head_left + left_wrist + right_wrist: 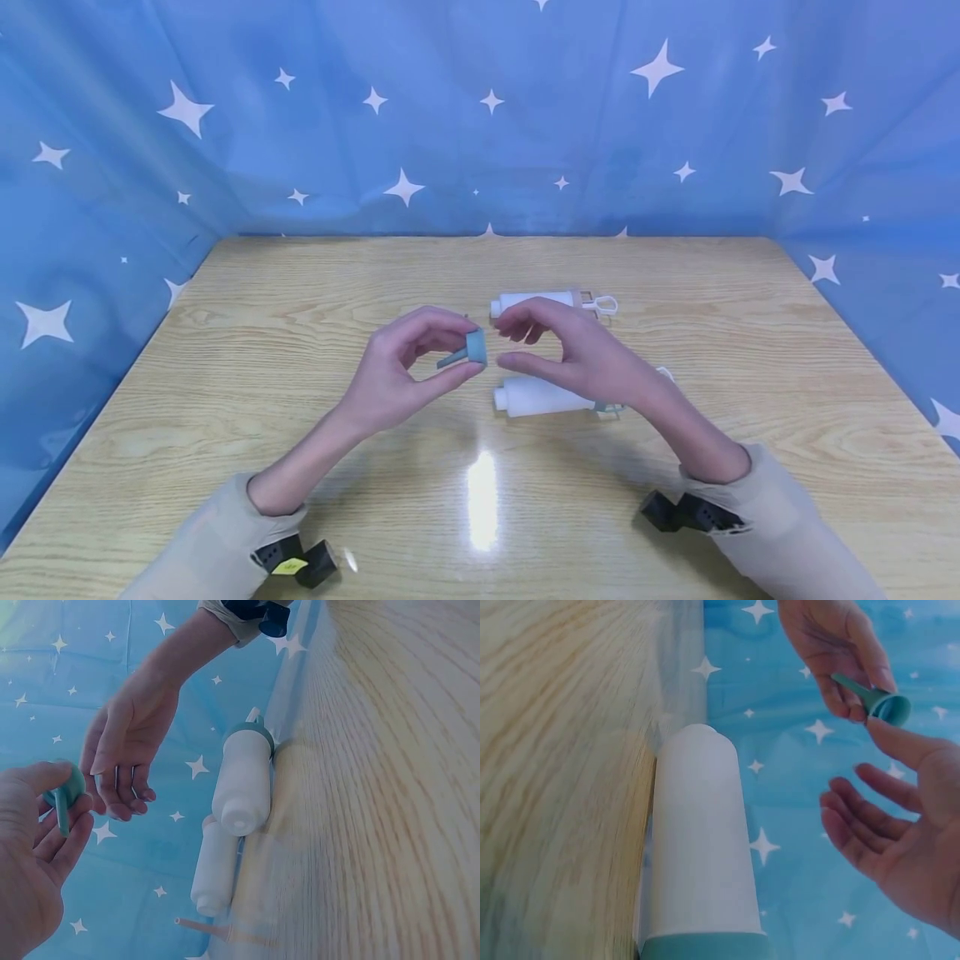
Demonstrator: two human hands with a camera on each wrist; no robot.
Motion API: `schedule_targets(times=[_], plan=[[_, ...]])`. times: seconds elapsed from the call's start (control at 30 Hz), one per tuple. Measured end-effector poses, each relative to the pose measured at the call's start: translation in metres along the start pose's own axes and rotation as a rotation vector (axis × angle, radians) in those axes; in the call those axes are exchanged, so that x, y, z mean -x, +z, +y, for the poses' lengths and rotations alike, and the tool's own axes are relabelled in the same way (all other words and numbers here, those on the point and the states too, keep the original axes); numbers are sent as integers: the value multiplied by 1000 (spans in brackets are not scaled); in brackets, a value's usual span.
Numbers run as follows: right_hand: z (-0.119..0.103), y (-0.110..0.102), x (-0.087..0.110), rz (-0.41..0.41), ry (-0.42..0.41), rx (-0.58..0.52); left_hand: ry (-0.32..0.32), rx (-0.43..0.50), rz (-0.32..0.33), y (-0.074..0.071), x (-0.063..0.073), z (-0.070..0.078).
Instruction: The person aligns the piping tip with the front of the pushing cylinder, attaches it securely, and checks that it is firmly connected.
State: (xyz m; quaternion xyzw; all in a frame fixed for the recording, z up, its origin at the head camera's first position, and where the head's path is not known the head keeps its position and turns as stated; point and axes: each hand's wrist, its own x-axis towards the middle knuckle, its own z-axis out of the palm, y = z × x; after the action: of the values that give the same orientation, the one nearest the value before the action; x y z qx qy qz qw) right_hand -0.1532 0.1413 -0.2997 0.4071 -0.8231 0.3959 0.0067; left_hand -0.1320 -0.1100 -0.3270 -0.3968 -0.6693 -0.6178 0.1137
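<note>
Between thumb and fingertips, my left hand [384, 375] pinches a small teal funnel-shaped nozzle cap [476, 347]. Its thin stem points back toward the palm; the hollow wide end [894, 709] faces the right hand. Just to the right, my right hand [581, 346] hovers with loosely bent fingers and nothing in them, its fingertips close to the cap. Below it lies a white squeeze bottle [543, 396] with a teal collar, partly covered by the hand. Farther back lies a second white bottle [534, 298] with a pinkish collar.
A thin pinkish nozzle [202, 928] lies on the wooden table [315, 283] beyond the bottles in the left wrist view. Pale loops stick out at the bottles' collar ends. A blue curtain [450, 133] with white stars stands behind the table and along its sides.
</note>
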Motion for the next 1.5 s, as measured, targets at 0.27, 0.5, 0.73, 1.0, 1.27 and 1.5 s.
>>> schedule_targets(times=[0.27,0.5,0.73,1.0,1.27,1.5], plan=[[8,-2,7,-78,67,76,-12,-15,12,-1,0,-3],[21,-5,19,-148,134,92,-37,-42,20,-3,1,-7],[33,-10,33,-193,181,120,-72,-52,17,-5,1,-11],[44,-18,39,-246,194,163,-84,-62,17,-6,2,-15],[50,-22,42,-316,204,183,-64,-70,10,-4,3,-17],[53,-22,44,-363,159,189,-81,-69,12,-3,4,-16]])
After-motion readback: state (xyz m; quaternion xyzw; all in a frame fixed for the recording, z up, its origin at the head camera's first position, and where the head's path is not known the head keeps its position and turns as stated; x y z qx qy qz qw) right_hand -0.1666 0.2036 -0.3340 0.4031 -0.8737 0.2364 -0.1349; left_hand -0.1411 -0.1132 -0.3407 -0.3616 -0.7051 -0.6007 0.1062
